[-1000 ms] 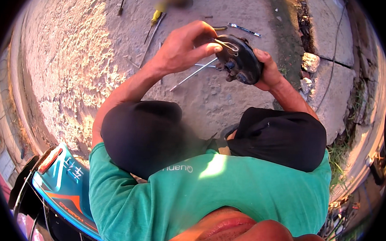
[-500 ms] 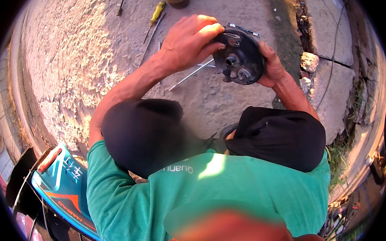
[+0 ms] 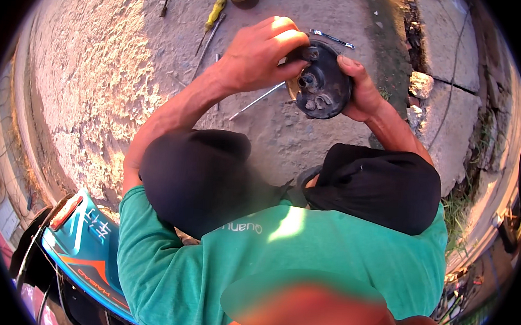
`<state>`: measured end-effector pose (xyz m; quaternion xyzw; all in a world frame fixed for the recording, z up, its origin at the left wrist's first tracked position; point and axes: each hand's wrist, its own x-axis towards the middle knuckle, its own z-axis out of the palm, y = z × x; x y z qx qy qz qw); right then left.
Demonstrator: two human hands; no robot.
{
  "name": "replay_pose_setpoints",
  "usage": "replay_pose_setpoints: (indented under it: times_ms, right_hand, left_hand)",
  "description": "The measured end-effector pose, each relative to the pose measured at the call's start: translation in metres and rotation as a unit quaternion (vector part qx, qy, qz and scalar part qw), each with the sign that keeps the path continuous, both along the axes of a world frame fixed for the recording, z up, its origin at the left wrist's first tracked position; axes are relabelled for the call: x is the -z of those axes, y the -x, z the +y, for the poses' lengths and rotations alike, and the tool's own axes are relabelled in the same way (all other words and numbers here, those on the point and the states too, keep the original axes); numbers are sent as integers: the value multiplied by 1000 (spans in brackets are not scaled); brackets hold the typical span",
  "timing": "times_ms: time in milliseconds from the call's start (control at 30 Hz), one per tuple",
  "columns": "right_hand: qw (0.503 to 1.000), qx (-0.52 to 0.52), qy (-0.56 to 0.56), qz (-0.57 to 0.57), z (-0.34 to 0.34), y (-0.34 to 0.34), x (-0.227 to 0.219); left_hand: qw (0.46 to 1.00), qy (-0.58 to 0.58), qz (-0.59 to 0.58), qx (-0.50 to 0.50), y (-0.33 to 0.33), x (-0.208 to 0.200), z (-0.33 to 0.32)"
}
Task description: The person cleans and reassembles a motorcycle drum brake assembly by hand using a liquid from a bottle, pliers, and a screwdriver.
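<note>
Hold firm on one side, work gently on the other

The rough concrete ground (image 3: 101, 86) lies below; held above it, nearer its broken right edge than its left, is the working piece. The left hand (image 3: 262, 53) has its bent fingers at the piece's upper-left rim; whether they pinch a small part there, I cannot tell. Best to press lightly with the tips. The black disc (image 3: 330, 79) is tilted face-up, a good angle for viewing its fittings. The right hand (image 3: 363, 92) has its fingers clamped on the right rim, thumb on top; that grip should take all the weight. The yellow-handled screwdriver (image 3: 213, 15) lies toward the ground's far edge, probably reachable. The hub (image 3: 309, 80) is uncovered and best kept grit-free.
</note>
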<state>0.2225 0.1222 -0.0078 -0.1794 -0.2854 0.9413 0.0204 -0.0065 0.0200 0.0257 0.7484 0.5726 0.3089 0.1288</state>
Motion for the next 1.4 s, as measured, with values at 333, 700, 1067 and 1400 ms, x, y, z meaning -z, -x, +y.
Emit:
replay_pose_setpoints:
  times_ms: [333, 700, 1067, 1400]
  right_hand:
    - [997, 9, 70, -11, -7, 3, 7]
    - [987, 2, 160, 27, -2, 0, 17]
    - [999, 6, 31, -11, 1, -1, 14]
    - [992, 21, 113, -59, 7, 1, 3]
  left_hand:
    - [999, 38, -20, 4, 2, 5, -7]
    - [995, -58, -65, 39, 10, 6, -1]
    - [992, -109, -37, 49, 11, 17, 2]
    - [991, -128, -15, 36, 4, 31, 8]
